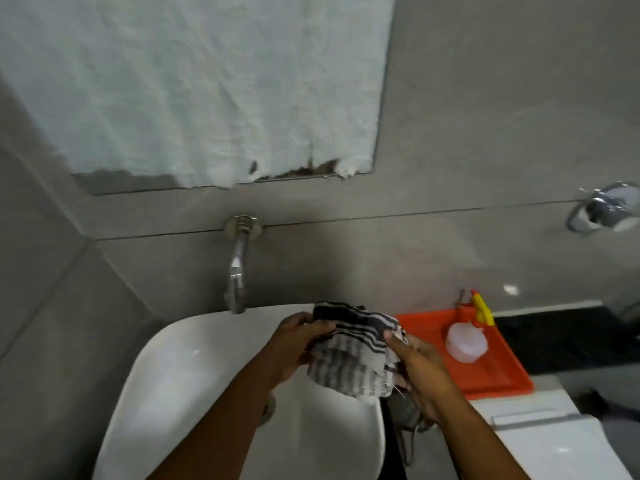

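Note:
A striped black, grey and white cloth [353,348] is bunched up above the right side of a white sink [166,375]. My left hand [294,344] grips its left edge, fingers curled over the dark top band. My right hand [419,365] holds the right edge, thumb pressed on the fabric. A chrome spout [237,271] comes out of the grey wall just left of the cloth.
An orange tray [491,375] sits right of the sink and carries a white spray bottle [465,342] with a yellow and red trigger. A mirror covered with white paper [194,84] hangs above. A chrome tap handle [606,209] is on the wall at far right.

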The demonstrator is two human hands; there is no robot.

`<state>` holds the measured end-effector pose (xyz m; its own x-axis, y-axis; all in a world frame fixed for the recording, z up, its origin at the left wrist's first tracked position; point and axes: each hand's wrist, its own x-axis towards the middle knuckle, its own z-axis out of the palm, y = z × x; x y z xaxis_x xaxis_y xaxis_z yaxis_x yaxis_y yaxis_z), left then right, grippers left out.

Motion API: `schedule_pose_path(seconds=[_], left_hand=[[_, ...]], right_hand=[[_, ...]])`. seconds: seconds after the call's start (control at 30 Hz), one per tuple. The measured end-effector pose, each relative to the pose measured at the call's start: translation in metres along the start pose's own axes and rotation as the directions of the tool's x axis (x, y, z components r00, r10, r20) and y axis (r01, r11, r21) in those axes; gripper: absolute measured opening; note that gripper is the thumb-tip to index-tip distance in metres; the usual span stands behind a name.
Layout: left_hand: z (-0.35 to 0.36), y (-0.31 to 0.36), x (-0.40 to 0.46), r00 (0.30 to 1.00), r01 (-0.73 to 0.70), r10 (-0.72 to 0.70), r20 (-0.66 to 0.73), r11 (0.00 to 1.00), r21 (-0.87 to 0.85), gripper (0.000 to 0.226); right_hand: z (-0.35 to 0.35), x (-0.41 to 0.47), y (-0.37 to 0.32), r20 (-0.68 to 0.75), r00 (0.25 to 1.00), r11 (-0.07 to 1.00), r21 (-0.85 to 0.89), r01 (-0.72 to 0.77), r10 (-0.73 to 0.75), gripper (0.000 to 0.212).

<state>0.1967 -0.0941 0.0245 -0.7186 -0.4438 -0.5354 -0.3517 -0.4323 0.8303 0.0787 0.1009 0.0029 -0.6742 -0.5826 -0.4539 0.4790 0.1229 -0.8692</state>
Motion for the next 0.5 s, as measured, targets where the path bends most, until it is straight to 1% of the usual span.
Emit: schedule_pose_path(seconds=[0.07,0.13,0.17,0.23,0.3,0.33,0.4,0.47,0.5], left_hand=[[0.042,0.008,0.022,0.999,0.001,-0.011,0.052,0.983,0.184,0.029],[0.085,0.009,0.051,0.994,-0.014,-0.029,0.106,0.922,0.386,0.021],[0.105,0.008,0.066,0.993,-0.041,-0.018,0.118,0.875,0.482,0.015],[0.145,0.003,0.099,0.987,-0.123,0.029,0.155,0.761,0.637,0.011],[0.177,-0.007,0.131,0.98,-0.185,0.053,0.193,0.615,0.766,0.006],[0.19,-0.014,0.147,0.977,-0.2,0.053,0.205,0.547,0.813,0.007],[0.21,-0.031,0.183,0.974,-0.222,0.053,0.222,0.43,0.875,0.023],[0.225,-0.048,0.214,0.968,-0.25,0.058,0.245,0.35,0.903,0.031],[0.231,-0.057,0.229,0.968,-0.249,0.049,0.247,0.35,0.903,0.034]], right_hand=[[-0.041,-0.002,0.014,-0.12,0.989,0.988,0.135,-0.073,0.09,0.027],[-0.075,-0.002,0.026,-0.206,0.961,0.959,0.255,-0.127,0.182,0.022],[-0.089,0.001,0.031,-0.223,0.947,0.937,0.313,-0.156,0.232,0.02],[-0.115,0.01,0.04,-0.233,0.918,0.889,0.407,-0.208,0.321,0.023],[-0.132,0.025,0.05,-0.251,0.889,0.863,0.44,-0.248,0.383,0.03],[-0.137,0.034,0.055,-0.26,0.876,0.854,0.45,-0.261,0.405,0.032],[-0.143,0.058,0.065,-0.279,0.847,0.825,0.493,-0.277,0.452,0.03],[-0.147,0.084,0.075,-0.287,0.821,0.798,0.525,-0.295,0.493,0.028],[-0.148,0.096,0.08,-0.278,0.815,0.788,0.532,-0.31,0.508,0.028]])
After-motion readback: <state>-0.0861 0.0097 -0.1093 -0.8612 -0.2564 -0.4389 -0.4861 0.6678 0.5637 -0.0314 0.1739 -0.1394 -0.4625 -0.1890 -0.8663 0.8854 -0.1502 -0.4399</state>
